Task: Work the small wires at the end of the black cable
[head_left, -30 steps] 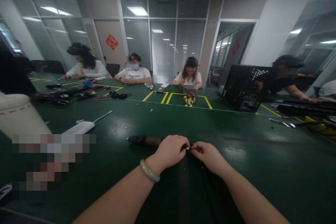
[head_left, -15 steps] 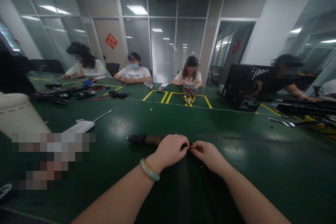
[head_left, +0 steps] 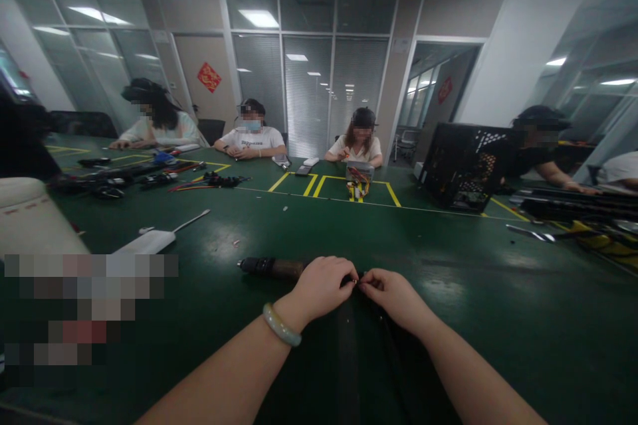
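My left hand (head_left: 323, 287), with a pale green bangle (head_left: 281, 324) on its wrist, is curled closed at the near middle of the green table (head_left: 473, 305). My right hand (head_left: 389, 292) pinches toward it, and the fingertips of both meet on a tiny metal part (head_left: 357, 281) that is too small to name. Under both hands lies a flat black piece (head_left: 351, 358) that runs toward me. A dark cylindrical tool (head_left: 272, 268) lies on the table just left of my left hand, its near end hidden behind that hand.
Several people sit round the far side. A black open computer case (head_left: 466, 166) stands at the right. Wire bundles (head_left: 214, 180) and tools lie at the left, a white device with a cable (head_left: 149, 240) nearer. Yellow tape lines (head_left: 319, 184) mark the far middle.
My hands have stayed pinched together on the small part. The view has shifted slightly; nothing else has visibly moved.
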### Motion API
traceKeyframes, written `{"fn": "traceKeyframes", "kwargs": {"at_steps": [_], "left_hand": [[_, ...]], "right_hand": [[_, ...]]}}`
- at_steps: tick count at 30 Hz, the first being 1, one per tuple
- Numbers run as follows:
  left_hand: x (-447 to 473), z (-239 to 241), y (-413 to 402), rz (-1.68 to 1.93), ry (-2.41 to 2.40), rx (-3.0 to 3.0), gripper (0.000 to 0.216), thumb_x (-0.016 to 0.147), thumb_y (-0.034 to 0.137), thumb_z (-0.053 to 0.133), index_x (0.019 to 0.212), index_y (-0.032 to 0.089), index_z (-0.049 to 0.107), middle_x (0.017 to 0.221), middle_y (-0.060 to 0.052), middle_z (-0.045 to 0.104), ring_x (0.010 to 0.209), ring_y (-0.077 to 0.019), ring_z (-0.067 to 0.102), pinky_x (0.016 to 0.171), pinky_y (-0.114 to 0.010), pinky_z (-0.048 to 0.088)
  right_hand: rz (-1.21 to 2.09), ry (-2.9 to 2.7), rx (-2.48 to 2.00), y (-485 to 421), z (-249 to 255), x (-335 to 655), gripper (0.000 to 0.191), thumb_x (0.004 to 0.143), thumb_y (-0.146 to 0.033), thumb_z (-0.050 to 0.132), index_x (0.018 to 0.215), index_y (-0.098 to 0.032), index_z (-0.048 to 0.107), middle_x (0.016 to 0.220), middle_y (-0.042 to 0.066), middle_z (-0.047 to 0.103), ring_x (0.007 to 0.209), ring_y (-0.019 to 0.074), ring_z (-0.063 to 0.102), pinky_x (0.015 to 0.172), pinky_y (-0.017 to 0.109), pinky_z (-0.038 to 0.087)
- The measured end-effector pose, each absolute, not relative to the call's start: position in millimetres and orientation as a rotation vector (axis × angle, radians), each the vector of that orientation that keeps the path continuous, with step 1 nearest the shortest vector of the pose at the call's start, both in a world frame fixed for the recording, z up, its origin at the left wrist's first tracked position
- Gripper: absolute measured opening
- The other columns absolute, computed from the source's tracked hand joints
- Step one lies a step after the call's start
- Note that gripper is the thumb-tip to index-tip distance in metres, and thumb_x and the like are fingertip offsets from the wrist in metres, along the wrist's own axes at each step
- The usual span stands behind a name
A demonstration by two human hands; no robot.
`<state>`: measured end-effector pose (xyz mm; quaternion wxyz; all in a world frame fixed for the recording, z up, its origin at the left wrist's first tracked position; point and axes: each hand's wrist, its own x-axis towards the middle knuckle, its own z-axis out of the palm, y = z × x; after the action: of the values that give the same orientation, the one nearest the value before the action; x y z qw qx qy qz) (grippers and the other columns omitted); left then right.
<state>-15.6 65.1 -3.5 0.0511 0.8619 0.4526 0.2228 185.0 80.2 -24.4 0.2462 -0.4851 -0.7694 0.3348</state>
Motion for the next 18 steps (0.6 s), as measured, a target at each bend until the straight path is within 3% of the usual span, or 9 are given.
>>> {"fn": "traceKeyframes", "kwargs": {"at_steps": [18], "left_hand": [[-14.8,-0.5,64.1,0.630,1.401,2.627,0.011,0.088,0.025,0.056,0.095,0.023,0.065,0.099,0.000,0.067,0.094,-0.0188,0.060,0.086,-0.033,0.043]], "right_hand": [[0.919,-2.091,-1.322,77.4,-20.4,182.8,0.019,0.086,-0.033,0.055,0.088,-0.020,0.069,0.081,0.001,0.070,0.072,0.0169,0.063,0.063,0.024,0.042]]}}
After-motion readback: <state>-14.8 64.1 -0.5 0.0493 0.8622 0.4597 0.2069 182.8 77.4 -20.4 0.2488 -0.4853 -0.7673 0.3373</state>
